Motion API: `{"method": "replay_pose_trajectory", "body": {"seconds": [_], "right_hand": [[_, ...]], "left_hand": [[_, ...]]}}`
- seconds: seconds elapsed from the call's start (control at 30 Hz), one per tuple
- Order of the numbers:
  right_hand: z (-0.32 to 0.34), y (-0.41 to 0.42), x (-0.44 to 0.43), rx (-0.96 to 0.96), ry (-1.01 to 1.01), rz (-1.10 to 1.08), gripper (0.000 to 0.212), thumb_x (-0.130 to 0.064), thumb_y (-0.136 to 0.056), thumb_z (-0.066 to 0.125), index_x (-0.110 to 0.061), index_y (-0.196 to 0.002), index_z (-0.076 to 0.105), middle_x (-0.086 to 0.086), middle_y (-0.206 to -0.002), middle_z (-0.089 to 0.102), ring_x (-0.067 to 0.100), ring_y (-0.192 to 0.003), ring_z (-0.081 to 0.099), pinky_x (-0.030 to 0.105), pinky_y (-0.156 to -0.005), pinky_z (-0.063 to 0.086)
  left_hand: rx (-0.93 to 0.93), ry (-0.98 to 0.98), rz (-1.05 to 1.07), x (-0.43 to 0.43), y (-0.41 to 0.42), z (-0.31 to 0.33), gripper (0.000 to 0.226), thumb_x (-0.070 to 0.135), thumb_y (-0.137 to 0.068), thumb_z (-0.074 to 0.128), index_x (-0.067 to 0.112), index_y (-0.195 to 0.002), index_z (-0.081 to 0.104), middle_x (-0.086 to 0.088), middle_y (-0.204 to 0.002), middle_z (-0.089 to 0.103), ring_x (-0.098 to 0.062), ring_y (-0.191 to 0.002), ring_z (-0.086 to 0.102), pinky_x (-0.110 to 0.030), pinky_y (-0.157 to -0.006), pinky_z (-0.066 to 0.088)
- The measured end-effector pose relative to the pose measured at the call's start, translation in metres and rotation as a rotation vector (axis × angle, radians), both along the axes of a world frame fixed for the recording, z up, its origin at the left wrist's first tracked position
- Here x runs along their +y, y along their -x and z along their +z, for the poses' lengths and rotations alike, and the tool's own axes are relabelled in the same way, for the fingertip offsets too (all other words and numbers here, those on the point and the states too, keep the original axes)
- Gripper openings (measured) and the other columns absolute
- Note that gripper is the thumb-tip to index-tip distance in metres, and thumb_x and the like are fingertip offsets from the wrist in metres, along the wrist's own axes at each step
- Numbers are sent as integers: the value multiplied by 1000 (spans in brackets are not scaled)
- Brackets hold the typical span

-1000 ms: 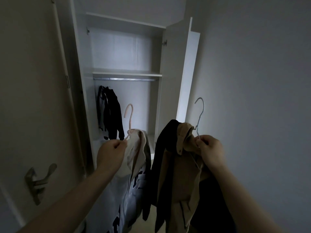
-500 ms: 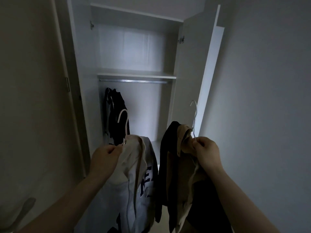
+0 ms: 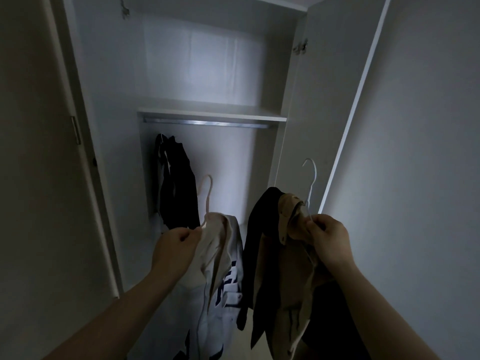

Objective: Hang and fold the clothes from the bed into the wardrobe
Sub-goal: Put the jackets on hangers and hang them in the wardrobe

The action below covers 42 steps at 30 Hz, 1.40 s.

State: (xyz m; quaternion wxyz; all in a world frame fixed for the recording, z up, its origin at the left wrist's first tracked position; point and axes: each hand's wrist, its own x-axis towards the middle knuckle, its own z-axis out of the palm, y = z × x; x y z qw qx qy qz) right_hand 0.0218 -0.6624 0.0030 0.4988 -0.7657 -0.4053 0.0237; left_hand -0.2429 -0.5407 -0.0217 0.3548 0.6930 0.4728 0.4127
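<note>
Standing open ahead, the wardrobe fills most of the dim view, its pale back panel catching a patch of light. Its left door is swung out along the left edge, and its right door is swung out toward a plain wall on the right. A shelf spans the inside about halfway up, with a metal rail running just beneath it.

Some dark clothes hang from the left end of that rail, close to the wardrobe's left side.

Nearer the camera and below the rail, two lots of clothes are held up side by side in front of the opening. On the left is a white top with dark lettering. On the right is a beige garment with a black garment draped over its left shoulder. The two lots hang close together, and whether they touch cannot be told.

The left hand has its fingers curled and pinches the neck of a pale hanger at the collar of the white top. The right hand is likewise closed, gripping the neck of a white hanger together with the beige collar. Both hooks point upward, well below the rail and apart from it.

A small hinge shows high on the right door.
</note>
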Motion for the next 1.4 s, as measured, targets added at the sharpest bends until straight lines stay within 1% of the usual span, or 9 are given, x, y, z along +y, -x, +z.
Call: {"method": "replay_pose_trajectory", "body": {"seconds": [0.17, 0.33, 0.5, 0.6, 0.8, 0.93, 1.17, 1.3, 1.4], "right_hand": [[-4, -42, 70, 15, 21, 29, 21, -13, -94, 53, -9, -80, 68, 3, -74, 65, 14, -68, 58, 24, -58, 42], [-17, -87, 152, 51, 57, 124, 23, -12, -93, 54, -3, -74, 63, 9, -67, 60, 19, -62, 55, 24, -52, 35], [-12, -117, 229, 59, 56, 236, 30, -13, -93, 55, -18, -64, 58, -7, -59, 53, 7, -55, 49, 12, -47, 36], [-16, -128, 272, 66, 99, 295, 32, -14, -94, 54, -25, -64, 55, -8, -60, 52, 9, -58, 50, 13, -48, 34], [-27, -146, 358, 190, 139, 396, 18, -17, -94, 56, -15, -101, 73, 1, -88, 70, 17, -81, 65, 23, -66, 48], [-40, -152, 403, 305, 189, 483, 13, -13, -89, 63, -17, -93, 74, 7, -91, 74, 26, -89, 69, 40, -84, 56], [-60, -164, 466, 463, 127, 512, 34, -12, -93, 56, -39, -85, 74, -5, -93, 75, 16, -92, 69, 34, -84, 55], [-67, -169, 510, 499, 109, 515, 34, -5, -93, 54, -31, -90, 75, -3, -96, 74, 20, -96, 68, 33, -84, 55], [-68, -175, 551, 492, 122, 528, 26, -4, -93, 54, -15, -106, 74, 4, -103, 72, 23, -99, 67, 39, -90, 55]], "left_hand": [[8, 24, 6, 66, -39, -2, 42, 30, -94, 55, -1, -66, 60, -14, -61, 49, -19, -59, 45, -31, -60, 32], [37, 14, 108, 121, -83, -14, 43, 28, -95, 55, -8, -71, 62, -30, -74, 59, -20, -61, 48, -30, -58, 33], [53, -30, 222, 166, -114, -13, 42, 24, -95, 55, 1, -60, 56, -17, -59, 49, -14, -53, 40, -25, -51, 28], [80, -21, 282, 193, -125, -16, 42, 22, -95, 55, -10, -68, 63, -27, -69, 58, -16, -58, 45, -19, -50, 31], [62, 36, 337, 265, -144, -30, 42, 23, -95, 55, -12, -75, 66, -23, -71, 60, -14, -59, 45, -14, -53, 35], [62, 79, 368, 313, -147, -42, 41, 24, -94, 55, -11, -77, 67, -27, -77, 63, -13, -59, 47, -14, -53, 36], [86, 121, 390, 375, -156, -52, 41, 25, -94, 55, -8, -73, 66, -28, -78, 63, -17, -62, 48, -19, -54, 34], [119, 148, 411, 403, -159, -57, 33, 24, -94, 55, 6, -67, 60, -26, -72, 58, -17, -62, 45, -17, -50, 31], [132, 160, 444, 425, -161, -62, 37, 25, -94, 56, 2, -65, 59, -17, -67, 52, -18, -62, 45, -16, -49, 31]]}}
